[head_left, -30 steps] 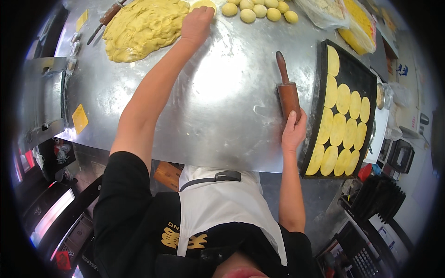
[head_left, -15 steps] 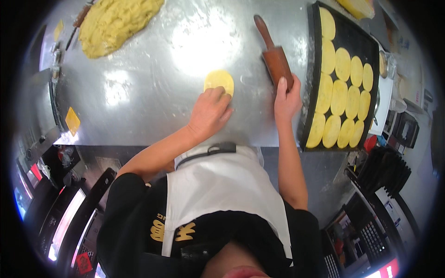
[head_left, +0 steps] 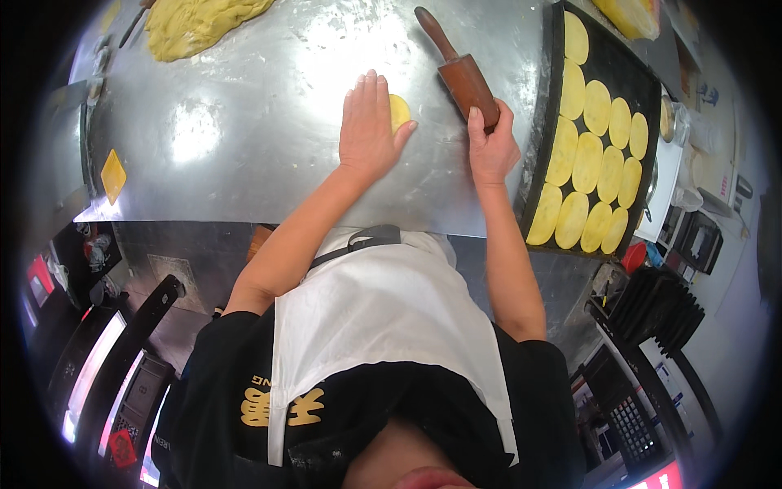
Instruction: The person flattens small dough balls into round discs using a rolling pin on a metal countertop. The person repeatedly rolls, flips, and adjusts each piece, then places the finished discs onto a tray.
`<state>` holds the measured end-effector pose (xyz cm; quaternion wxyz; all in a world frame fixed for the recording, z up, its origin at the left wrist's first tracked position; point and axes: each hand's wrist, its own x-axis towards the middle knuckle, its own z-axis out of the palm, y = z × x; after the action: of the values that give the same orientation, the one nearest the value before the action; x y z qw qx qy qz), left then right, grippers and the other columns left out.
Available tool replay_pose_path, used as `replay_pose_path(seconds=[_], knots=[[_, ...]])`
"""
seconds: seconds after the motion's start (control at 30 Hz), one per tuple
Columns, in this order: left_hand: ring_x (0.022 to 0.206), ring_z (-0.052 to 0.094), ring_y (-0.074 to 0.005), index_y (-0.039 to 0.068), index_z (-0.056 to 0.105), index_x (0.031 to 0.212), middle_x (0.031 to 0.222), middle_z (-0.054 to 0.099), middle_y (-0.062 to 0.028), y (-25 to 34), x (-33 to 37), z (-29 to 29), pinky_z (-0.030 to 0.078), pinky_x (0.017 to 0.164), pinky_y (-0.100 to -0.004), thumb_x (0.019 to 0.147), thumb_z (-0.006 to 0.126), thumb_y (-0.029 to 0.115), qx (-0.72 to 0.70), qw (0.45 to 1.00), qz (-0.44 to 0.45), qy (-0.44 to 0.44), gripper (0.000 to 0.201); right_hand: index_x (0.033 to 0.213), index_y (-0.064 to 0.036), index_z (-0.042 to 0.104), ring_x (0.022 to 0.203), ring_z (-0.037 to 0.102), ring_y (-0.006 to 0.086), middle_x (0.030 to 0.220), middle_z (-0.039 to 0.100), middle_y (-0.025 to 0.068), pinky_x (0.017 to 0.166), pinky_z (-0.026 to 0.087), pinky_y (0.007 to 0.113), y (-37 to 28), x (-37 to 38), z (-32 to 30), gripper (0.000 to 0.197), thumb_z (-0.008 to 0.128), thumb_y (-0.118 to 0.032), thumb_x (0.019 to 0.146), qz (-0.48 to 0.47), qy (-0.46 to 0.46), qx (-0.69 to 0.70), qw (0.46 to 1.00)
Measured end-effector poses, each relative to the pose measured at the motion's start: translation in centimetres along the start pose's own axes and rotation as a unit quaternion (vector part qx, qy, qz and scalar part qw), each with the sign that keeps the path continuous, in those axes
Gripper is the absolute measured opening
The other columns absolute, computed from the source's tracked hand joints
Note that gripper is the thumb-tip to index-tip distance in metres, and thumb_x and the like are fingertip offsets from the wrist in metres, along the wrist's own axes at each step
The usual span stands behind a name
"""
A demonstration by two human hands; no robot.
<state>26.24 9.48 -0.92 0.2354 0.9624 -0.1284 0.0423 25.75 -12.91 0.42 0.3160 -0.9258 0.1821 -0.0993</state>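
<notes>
My left hand (head_left: 368,126) lies flat over a small round of yellow dough (head_left: 399,112), fingers stretched out and pointing away from me. Only the round's right edge shows past the hand. In my right hand (head_left: 494,148) is the near handle of a brown wooden rolling pin (head_left: 469,85), tilted so that its far handle points up and left. A large mass of yellow dough (head_left: 199,24) rests at the far left of the metal table (head_left: 269,163).
At the right stands a black baking tray (head_left: 535,208) with rows of flat yellow dough ovals (head_left: 586,163). A yellow diamond-shaped piece (head_left: 114,175) is near the table's left front corner. A yellow bag (head_left: 631,16) sits beyond the tray. Dark stacked trays (head_left: 656,301) stand at the lower right.
My left hand has gone from curled fingers at the dough's near edge to lying flat over it. The rolling pin, still in my right hand, has shifted slightly left and away.
</notes>
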Motion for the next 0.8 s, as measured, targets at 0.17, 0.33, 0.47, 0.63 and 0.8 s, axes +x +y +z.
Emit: replay_pose_path(seconds=[0.17,0.33,0.47,0.63,0.8], knots=[[0.147,0.043,-0.0484,-0.007,0.041,0.157,0.157,0.046,-0.0304,-2.2,-0.6,-3.6,0.031,0.126,-0.0530,0.100,0.070,0.024,-0.214,0.969,-0.063,0.102,0.071,0.139,-0.0179,0.065,0.078,0.077,0.0295,0.091,0.080,0.0080,0.072,0.059,0.040,-2.3,0.6,-2.5,0.064,0.083,-0.053,0.088,-0.089,-0.127,0.062,0.986],[0.103,0.067,-0.0403,0.003,0.075,0.093,0.104,0.072,-0.0203,-8.0,-0.4,-7.6,0.053,0.084,-0.0496,0.104,0.062,0.029,0.026,0.995,-0.034,0.089,0.031,0.131,-0.0185,0.068,0.082,0.077,0.0350,0.091,0.079,0.0112,0.075,0.060,0.043,-5.7,0.2,-1.9,0.057,0.067,-0.063,0.094,-0.228,-0.318,-0.103,0.915],[0.076,0.071,-0.0413,0.005,0.071,0.070,0.078,0.074,-0.0173,-11.0,7.4,-3.7,0.054,0.065,-0.0526,0.110,0.045,0.048,0.124,0.989,-0.075,-0.022,0.064,0.123,-0.0189,0.070,0.093,0.075,0.0402,0.095,0.079,0.0138,0.087,0.057,0.050,-6.9,8.3,4.7,0.055,0.046,-0.064,0.103,-0.172,-0.221,-0.058,0.958],[0.065,0.067,-0.0381,0.008,0.069,0.063,0.067,0.069,-0.0146,-11.0,8.4,-3.8,0.051,0.060,-0.0542,0.101,0.058,0.039,0.139,0.989,0.037,0.037,0.050,0.115,-0.0132,0.067,0.101,0.070,0.0444,0.104,0.076,0.0193,0.090,0.053,0.051,-6.9,9.6,4.6,0.046,0.048,-0.054,0.106,-0.134,-0.235,-0.015,0.963],[0.067,0.063,-0.0380,0.008,0.068,0.068,0.068,0.065,-0.0135,-7.1,-2.7,-4.7,0.049,0.062,-0.0514,0.102,0.062,0.030,0.069,0.992,0.046,0.099,0.041,0.117,-0.0220,0.075,0.069,0.075,0.0335,0.075,0.076,0.0099,0.060,0.056,0.044,-4.4,-3.0,1.1,0.046,0.070,-0.060,0.092,-0.303,-0.130,-0.001,0.944]])
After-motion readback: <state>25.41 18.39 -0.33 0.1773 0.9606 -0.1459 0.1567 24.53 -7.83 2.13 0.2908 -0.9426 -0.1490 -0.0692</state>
